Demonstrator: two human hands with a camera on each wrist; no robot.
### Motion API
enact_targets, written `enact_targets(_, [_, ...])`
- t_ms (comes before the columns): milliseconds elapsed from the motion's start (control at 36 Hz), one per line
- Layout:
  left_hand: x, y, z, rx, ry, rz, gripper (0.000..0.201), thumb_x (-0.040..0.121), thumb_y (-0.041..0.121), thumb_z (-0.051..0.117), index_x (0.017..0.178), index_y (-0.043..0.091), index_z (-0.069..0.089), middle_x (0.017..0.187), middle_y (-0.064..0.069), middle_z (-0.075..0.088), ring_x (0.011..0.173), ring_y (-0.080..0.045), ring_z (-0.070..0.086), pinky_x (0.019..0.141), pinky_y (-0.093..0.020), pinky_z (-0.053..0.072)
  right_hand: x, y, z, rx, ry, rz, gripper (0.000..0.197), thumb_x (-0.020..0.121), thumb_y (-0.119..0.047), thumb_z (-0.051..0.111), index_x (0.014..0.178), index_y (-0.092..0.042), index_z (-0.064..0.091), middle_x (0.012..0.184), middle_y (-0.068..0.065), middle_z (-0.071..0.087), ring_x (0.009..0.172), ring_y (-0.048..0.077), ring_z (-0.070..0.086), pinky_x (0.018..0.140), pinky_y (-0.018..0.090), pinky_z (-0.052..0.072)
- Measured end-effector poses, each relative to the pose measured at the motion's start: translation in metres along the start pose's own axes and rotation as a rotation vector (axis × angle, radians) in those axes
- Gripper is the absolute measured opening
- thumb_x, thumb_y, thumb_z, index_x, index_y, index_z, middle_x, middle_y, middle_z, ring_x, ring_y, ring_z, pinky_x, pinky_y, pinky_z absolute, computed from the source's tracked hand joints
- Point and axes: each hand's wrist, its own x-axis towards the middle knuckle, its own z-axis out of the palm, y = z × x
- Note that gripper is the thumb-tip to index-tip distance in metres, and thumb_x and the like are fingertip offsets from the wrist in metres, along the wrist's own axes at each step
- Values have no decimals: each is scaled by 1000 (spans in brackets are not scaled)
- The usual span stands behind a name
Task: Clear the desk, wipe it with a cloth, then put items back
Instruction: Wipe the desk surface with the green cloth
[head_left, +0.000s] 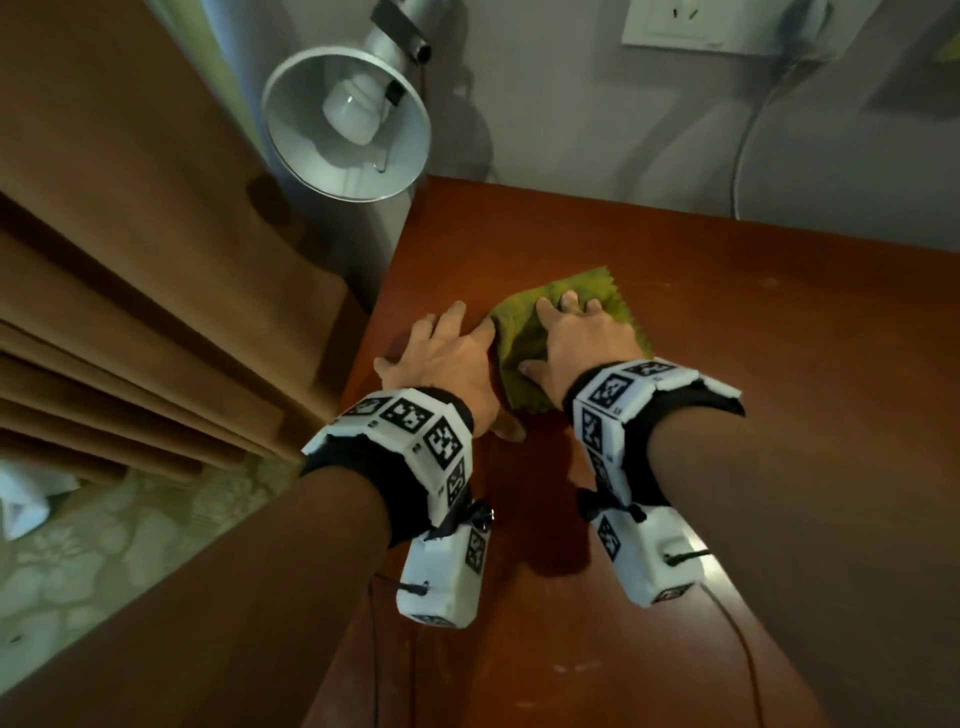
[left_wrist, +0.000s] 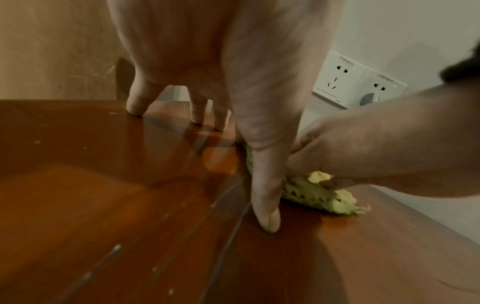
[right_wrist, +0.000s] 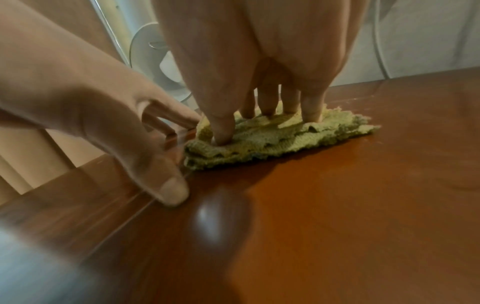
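At the far left a brown pleated fabric curtain (head_left: 130, 234) hangs in heavy folds, with a pale green patterned floor (head_left: 104, 545) below it. Just right of the curtain, above the back left corner of the red-brown polished wooden worktop (head_left: 753, 389), a white round-shaded metal lamp (head_left: 345, 124) is tilted so that its bulb faces upward into the room.

The left hand (head_left: 447, 364) reaches forward near the worktop's left edge. It is flat and spread, palm down, with its fingertips on the bare wood, and it holds nothing. Its thumb (left_wrist: 267, 195) is stretched out and presses its tip on the wood, right against the near edge of the crumpled yellow-green woven cloth (head_left: 514, 332). A white block-shaped wrist band printed with black square markers (head_left: 410, 421) circles this wrist.

The cloth lies bunched on the worktop, toward the back left part, between the two hands and mostly under the right hand (head_left: 587, 343). That hand is also flat and spread. Its fingers (right_wrist: 311, 107) and thumb push down on the folds and do not curl round them. It wears a second white marker-printed wrist band (head_left: 618, 389).

Right of the hands the wood is glossy, with small pale specks. On the grey wall behind it there is a white plastic wall socket (head_left: 675, 23), and a thin white cable (head_left: 744, 145) drops from it to the back edge of the worktop.
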Motion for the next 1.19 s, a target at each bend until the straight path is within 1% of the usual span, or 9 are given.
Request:
enact_targets(139, [2, 5, -4, -45, -30, -30, 128, 49, 57, 89, 149, 44, 11, 159, 15, -9, 147, -20, -7, 105, -73, 18, 29, -8, -16, -49, -9, -25, 70, 91, -38, 61, 149, -22, 24, 159, 5, 13, 143, 36, 17, 106, 51, 34])
enact_targets(278, [1, 4, -3, -37, -37, -22, 128, 49, 58, 88, 150, 43, 10, 160, 15, -9, 147, -19, -7, 106, -72, 17, 29, -8, -16, -96, 13, -51, 71, 92, -47, 57, 149, -21, 24, 158, 2, 16, 143, 34, 17, 106, 49, 35])
enact_targets(417, [3, 4, -2, -17, -20, -14, 122, 53, 58, 87, 150, 40, 15, 160, 14, -8, 147, -22, -6, 106, -72, 16, -4, 4, -7, -72, -53, -78, 74, 95, -42, 53, 153, -26, 11, 161, 0, 2, 146, 33, 10, 110, 50, 31])
enact_targets(528, [6, 5, 2, 48, 12, 16, 129, 56, 58, 85, 154, 31, 6, 161, 3, -5, 147, -29, 0, 112, -60, 22, -54, 30, 13, -38, -73, -81, 76, 95, -44, 52, 154, -26, 8, 161, -1, -2, 147, 29, 4, 111, 49, 29])
enact_targets(611, [6, 18, 1, 114, 24, 10, 129, 57, 55, 86, 154, 20, 8, 161, -7, 1, 146, -33, 7, 115, -48, 23, -82, 47, 29, 12, -100, -31, 76, 96, -42, 51, 154, -28, 4, 161, -3, -6, 148, 26, 0, 114, 49, 25])
enact_targets(722, [8, 27, 3, 147, 36, 33, 122, 63, 52, 84, 154, 16, 12, 161, -8, 5, 146, -33, 11, 116, -45, 24, -92, 56, 38, 50, -98, 3, 77, 96, -41, 51, 154, -30, 2, 161, -5, -7, 148, 25, -1, 114, 49, 24])
enact_targets(889, [5, 18, 6, 64, 24, 45, 120, 64, 51, 84, 154, 24, 9, 161, 1, 0, 147, -29, 2, 114, -52, 24, -62, 57, 22, 26, -58, 45, 74, 98, -46, 45, 154, -27, 0, 161, -2, -8, 148, 27, -2, 116, 49, 21])
enact_targets(1028, [0, 17, 3, -4, -12, 40, 116, 65, 46, 85, 153, 30, 11, 161, 10, -4, 148, -25, -1, 113, -58, 22, -6, 65, -12, -133, 34, 41, 74, 96, -53, 41, 154, -23, 6, 162, 5, 1, 147, 29, 9, 115, 43, 16])
enact_targets(1194, [0, 18, 0, -54, -72, 37, 113, 70, 39, 85, 153, 33, 8, 160, 12, -11, 148, -24, -7, 113, -62, 17, 22, 63, -32, -178, 33, 62, 73, 98, -54, 36, 154, -23, 3, 162, 4, 0, 146, 31, 11, 111, 45, 25])
